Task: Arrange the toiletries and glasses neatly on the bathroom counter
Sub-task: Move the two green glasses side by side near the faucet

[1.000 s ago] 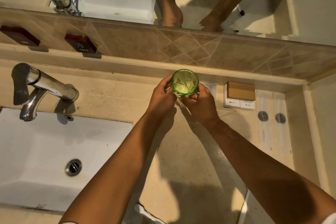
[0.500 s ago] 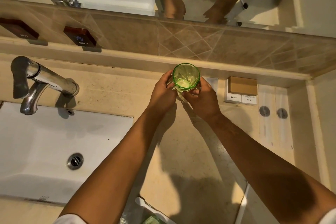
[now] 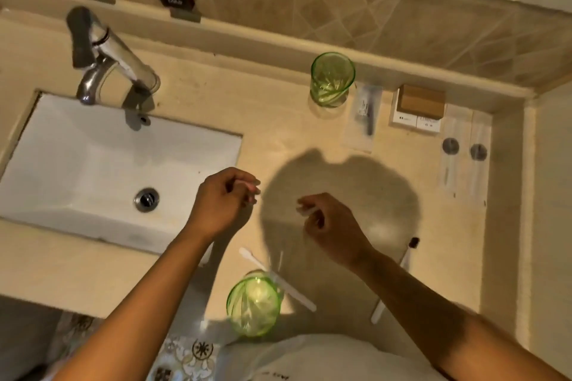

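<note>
Against the far ledge of the counter [image 3: 192, 120], one green glass [image 3: 331, 80] stands upright, left of a sachet [image 3: 363, 116]. Your left hand [image 3: 221, 204] and right hand [image 3: 329, 226] hover mid-counter, fingers loosely curled, holding nothing. Near you, a second green glass [image 3: 253, 303] stands beside a white toothbrush [image 3: 275, 278].

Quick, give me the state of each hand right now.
Left hand: loosely curled above the counter by the sink, holding nothing visible.
Right hand: loosely curled above the counter, holding nothing visible.
</note>
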